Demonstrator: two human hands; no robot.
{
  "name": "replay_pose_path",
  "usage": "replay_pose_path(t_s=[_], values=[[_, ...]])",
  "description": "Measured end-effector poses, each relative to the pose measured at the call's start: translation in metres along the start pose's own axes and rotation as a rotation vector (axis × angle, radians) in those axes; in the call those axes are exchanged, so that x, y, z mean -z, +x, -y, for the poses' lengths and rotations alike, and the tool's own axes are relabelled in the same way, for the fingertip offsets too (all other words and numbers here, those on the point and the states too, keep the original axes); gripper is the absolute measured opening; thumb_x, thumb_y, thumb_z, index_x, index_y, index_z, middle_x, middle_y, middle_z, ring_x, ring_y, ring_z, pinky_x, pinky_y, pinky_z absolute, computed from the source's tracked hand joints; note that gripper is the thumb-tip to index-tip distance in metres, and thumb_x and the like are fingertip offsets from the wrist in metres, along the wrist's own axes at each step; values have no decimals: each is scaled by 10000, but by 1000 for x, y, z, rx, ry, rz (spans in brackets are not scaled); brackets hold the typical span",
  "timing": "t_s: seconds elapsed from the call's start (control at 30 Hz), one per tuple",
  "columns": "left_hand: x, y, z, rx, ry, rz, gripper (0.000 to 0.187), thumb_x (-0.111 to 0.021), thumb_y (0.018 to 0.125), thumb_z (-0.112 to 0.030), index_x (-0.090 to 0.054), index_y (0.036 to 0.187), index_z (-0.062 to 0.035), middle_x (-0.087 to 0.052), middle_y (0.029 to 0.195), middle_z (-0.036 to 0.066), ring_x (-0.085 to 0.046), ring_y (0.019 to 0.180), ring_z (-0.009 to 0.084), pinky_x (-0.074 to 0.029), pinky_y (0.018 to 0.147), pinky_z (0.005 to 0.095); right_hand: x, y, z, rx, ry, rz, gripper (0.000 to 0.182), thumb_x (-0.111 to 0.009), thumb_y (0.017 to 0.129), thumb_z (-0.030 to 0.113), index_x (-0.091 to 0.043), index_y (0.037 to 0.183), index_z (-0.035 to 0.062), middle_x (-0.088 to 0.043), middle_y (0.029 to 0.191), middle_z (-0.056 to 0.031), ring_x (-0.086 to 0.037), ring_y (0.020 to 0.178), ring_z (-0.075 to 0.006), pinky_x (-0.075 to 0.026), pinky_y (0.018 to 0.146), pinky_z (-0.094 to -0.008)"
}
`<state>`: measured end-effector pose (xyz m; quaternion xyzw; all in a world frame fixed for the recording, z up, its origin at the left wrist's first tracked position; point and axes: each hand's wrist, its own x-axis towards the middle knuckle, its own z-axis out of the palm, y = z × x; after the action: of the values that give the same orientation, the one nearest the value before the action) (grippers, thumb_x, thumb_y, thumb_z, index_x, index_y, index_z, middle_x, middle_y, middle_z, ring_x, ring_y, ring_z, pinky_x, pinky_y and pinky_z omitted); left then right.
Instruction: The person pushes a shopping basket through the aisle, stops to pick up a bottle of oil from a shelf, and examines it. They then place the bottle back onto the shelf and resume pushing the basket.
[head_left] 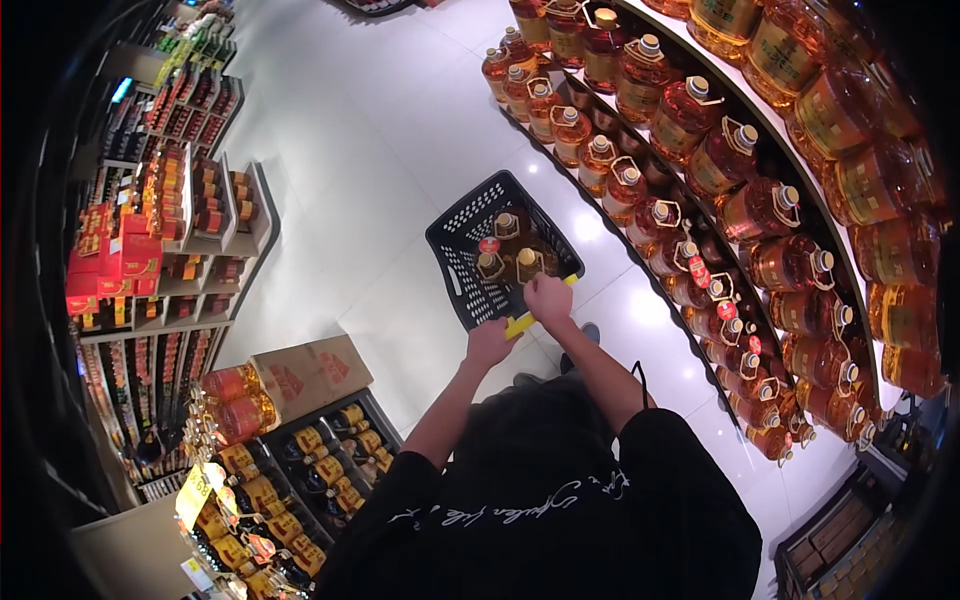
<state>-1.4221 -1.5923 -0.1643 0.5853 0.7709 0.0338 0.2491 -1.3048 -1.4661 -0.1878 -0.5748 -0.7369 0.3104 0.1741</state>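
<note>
A black plastic shopping basket with perforated walls stands on the floor in front of me. My left hand is wrapped round the near-left end of its yellow handle. Further right and forward, my right hand grips the same handle near its other end. Inside the basket, large bottles of oil with pale caps stand upright, one with a round red tag. Part of the load is hidden behind my right hand.
A curved tiered shelf of big amber oil bottles runs along my right. At lower left are a display of dark bottles and a cardboard carton. Shelves with red boxes stand further left. White tiled floor stretches ahead.
</note>
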Motion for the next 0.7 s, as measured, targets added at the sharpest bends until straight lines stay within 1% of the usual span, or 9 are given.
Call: replay_pose_path(t_s=[0.07,0.17,0.2,0.3,0.33,0.43,0.47,0.57,0.7], values=[[10,5,6,72,-52,-75,511,-800,714,-385,-587,1031,-47,-621,1077,171,-589,1056,318,-498,815,434,-6,16,9,26,-7,1,256,-576,805,263,-648,710,37,-645,668,-191,-655,641,-371,-528,632,-488],[4,6,22,662,-330,-269,653,-807,720,-296,-484,1219,-26,-586,1143,187,-578,1093,313,-500,870,393,-9,44,30,17,-16,39,257,-580,802,261,-655,725,28,-643,670,-199,-658,662,-377,-529,646,-489],[19,8,19,808,-941,-90,843,-770,763,-246,-264,1385,12,-459,1300,260,-560,1135,347,-490,941,399,-10,53,32,20,2,71,247,-577,799,246,-677,763,23,-658,712,-210,-661,690,-383,-534,666,-480],[28,4,32,946,-1915,-25,862,-736,794,-203,-168,1392,50,-328,1376,300,-547,1145,404,-483,971,444,-37,86,22,2,144,66,238,-567,796,224,-699,806,26,-677,778,-208,-659,706,-393,-535,675,-478],[24,15,39,1048,-2102,-101,770,-708,836,-228,-199,1350,35,-248,1400,287,-549,1127,442,-487,968,486,-40,99,20,-100,270,53,244,-597,803,234,-707,836,19,-697,809,-180,-680,727,-333,-533,701,-425],[12,43,53,897,-2184,-134,702,-711,857,-280,-254,1305,10,-305,1338,254,-564,1117,408,-511,937,463,-30,116,17,-378,809,-56,253,-666,792,260,-708,842,16,-709,810,-129,-676,761,-234,-515,730,-366],[7,54,53,824,-2039,-202,648,-720,859,-345,-339,1256,-3,-401,1235,213,-601,1049,369,-535,877,444,-21,111,14,-421,824,-35,353,-729,785,323,-698,927,1,-699,870,-101,-647,806,-180,-493,757,-322],[1,81,64,788,-1977,-350,583,-717,857,-396,-421,1178,-11,-475,1142,179,-632,966,328,-540,832,429,-56,107,-16,-497,719,90,426,-708,837,390,-638,1004,5,-623,860,-62,-594,784,-149,-488,683,-289],[24,86,76,804,-1814,-230,594,-710,854,-441,-490,1203,-13,-521,1186,173,-649,910,247,-531,730,347,-40,100,24,-777,978,310,631,-634,844,584,-564,1096,11,-614,913,-121,-637,804,-205,-532,675,-345]])
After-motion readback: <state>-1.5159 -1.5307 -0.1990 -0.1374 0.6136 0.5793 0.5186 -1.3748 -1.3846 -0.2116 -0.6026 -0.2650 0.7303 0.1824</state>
